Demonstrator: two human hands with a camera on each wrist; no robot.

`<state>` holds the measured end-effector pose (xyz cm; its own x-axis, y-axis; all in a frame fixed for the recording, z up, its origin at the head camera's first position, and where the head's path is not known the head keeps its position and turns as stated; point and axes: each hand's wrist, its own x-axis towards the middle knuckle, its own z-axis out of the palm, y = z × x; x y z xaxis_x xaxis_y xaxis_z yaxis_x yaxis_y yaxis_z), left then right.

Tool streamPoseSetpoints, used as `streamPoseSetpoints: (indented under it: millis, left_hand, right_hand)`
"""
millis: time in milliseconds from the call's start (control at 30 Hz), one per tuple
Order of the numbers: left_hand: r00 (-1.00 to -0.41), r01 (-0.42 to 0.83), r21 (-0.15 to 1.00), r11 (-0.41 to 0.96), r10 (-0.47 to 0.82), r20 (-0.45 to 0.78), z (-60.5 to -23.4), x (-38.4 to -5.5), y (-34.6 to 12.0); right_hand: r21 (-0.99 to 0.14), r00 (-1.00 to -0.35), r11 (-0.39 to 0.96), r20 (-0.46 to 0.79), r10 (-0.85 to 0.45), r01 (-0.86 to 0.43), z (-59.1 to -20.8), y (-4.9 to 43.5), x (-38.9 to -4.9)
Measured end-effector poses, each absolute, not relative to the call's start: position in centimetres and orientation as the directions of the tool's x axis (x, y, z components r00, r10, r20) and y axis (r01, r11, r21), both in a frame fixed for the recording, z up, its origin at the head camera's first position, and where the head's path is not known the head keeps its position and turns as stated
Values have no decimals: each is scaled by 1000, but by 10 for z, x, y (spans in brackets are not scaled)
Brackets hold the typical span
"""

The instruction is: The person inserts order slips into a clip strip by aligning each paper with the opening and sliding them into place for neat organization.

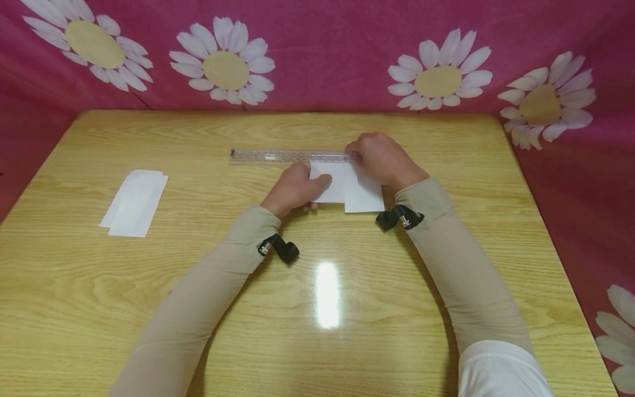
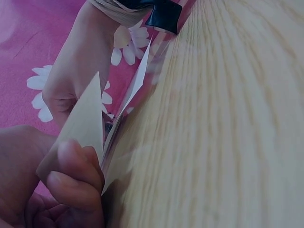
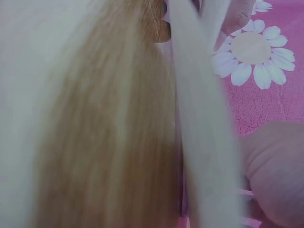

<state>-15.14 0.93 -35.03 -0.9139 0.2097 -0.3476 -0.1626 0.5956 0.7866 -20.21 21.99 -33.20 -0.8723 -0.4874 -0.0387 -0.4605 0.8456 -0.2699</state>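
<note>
We find left hand (image 1: 294,190) pinching paper (image 1: 335,191) at its three o'clock; ruler (image 1: 268,156) along the paper's twelve-o'clock edge; right hand (image 1: 383,159) at the ruler's three-o'clock end, its grip we cannot tell.

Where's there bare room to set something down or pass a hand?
Bare table: between the sleeves, nearer the person; also between the left papers and the ruler. Crowded: the ruler's right half, where left hand, right hand and sheets meet.
</note>
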Motion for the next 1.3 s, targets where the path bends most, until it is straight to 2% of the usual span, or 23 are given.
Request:
streamPoseSetpoints:
  millis: [833,1300]
  left_hand:
    - [-911,-95,769,632,255,-323,-348,-147,-11]
    - [-916,-111,770,629,237,-325,-345,-145,-26]
  right_hand:
    - [-273,-876,850,-46,-480,-451,-330,222,-202]
    - [-280,-867,835,-18,-499,-474,-333,220,-202]
